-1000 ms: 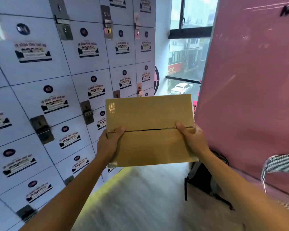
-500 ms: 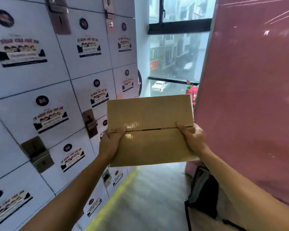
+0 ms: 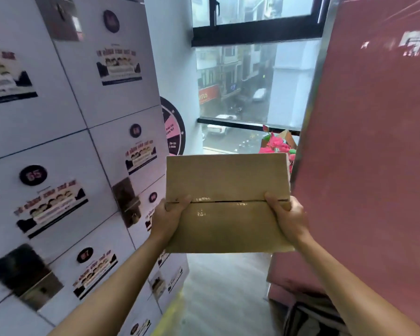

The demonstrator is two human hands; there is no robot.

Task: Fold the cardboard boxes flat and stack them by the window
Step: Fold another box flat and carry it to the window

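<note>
- The cardboard box [image 3: 227, 202] is held up at mid-frame, plain brown, its two top flaps meeting in a thin dark seam with a glossy strip, probably tape, along it.
- The left hand [image 3: 166, 220] grips the box's 9 o'clock edge, thumb on top at the seam.
- The right hand [image 3: 287, 219] grips the 3 o'clock edge likewise.
- The window [image 3: 255, 78] lies at 12 o'clock beyond the box; lockers [image 3: 66, 151] at 9 o'clock, a pink panel [image 3: 374, 141] at 3 o'clock.
</note>
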